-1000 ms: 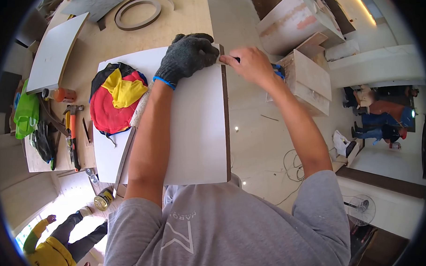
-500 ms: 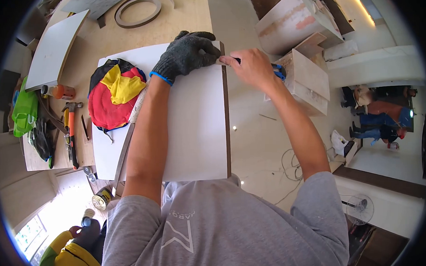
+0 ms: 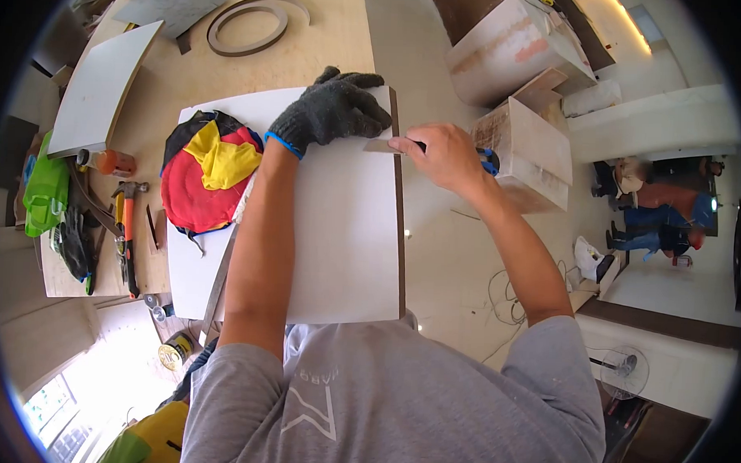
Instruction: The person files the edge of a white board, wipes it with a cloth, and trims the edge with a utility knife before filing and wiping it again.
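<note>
My left hand [image 3: 335, 109], in a dark grey knit glove with a blue cuff, lies on the white board [image 3: 342, 230] near its far right corner, fingers stretched out. Bare and closed, my right hand [image 3: 440, 152] grips what looks like a putty knife [image 3: 380, 147]. Its flat blade crosses the board's dark edge strip [image 3: 398, 220], close to the gloved fingers. Whether the blade presses on the strip cannot be made out. Beside my left forearm, a red, black and yellow cloth item [image 3: 205, 177] rests on the board.
On the wooden table [image 3: 332, 34] lie a coil of edge banding [image 3: 247, 27], another white panel [image 3: 106, 87], a hammer [image 3: 126, 231] and a green plastic item [image 3: 47, 192]. Dusty boxes [image 3: 524, 151] stand at right on the floor. A person in yellow [image 3: 155, 436] is at lower left; others stand far right.
My right hand has moved nearer to me along the board's edge, and more of the blade shows. My left hand stays by the corner. The person at lower left has shifted.
</note>
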### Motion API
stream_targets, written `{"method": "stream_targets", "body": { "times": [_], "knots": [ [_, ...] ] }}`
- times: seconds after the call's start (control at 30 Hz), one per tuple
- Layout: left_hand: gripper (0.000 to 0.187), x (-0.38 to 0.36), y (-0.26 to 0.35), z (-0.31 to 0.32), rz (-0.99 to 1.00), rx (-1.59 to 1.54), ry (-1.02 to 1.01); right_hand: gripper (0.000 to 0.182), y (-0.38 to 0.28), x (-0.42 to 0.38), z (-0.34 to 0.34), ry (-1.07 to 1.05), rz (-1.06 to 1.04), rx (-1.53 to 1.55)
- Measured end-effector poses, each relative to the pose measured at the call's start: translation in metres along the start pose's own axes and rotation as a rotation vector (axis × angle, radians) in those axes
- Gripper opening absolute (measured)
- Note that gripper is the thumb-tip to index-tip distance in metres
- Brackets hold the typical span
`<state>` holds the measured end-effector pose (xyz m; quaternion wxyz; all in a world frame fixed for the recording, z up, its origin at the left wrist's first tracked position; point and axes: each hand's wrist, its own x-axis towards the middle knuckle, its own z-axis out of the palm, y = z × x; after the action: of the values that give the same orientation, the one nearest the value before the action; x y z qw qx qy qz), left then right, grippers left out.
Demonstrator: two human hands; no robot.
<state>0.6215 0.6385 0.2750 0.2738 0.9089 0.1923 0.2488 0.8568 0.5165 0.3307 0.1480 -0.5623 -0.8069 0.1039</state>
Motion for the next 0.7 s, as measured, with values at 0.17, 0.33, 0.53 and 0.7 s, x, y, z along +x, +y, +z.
{"method": "stream_targets", "body": {
  "times": [0.17, 0.33, 0.53, 0.7],
  "knots": [
    [0.044, 0.009, -0.003, 0.022, -0.345, -0.439, 0.391, 0.051, 0.032, 0.053, 0.000, 0.102, 0.087, -0.070],
    [0.044, 0.010, 0.020, 0.021, -0.461, -0.203, 0.410, 0.050, 0.038, 0.083, -0.005, 0.054, 0.128, -0.130],
    [0.038, 0.011, 0.029, 0.018, -0.451, -0.036, 0.356, 0.050, 0.042, 0.086, -0.006, 0.013, 0.140, -0.149],
    [0.038, 0.013, 0.033, 0.018, -0.444, 0.027, 0.358, 0.056, 0.045, 0.088, -0.004, 0.014, 0.139, -0.129]
  ]
}}
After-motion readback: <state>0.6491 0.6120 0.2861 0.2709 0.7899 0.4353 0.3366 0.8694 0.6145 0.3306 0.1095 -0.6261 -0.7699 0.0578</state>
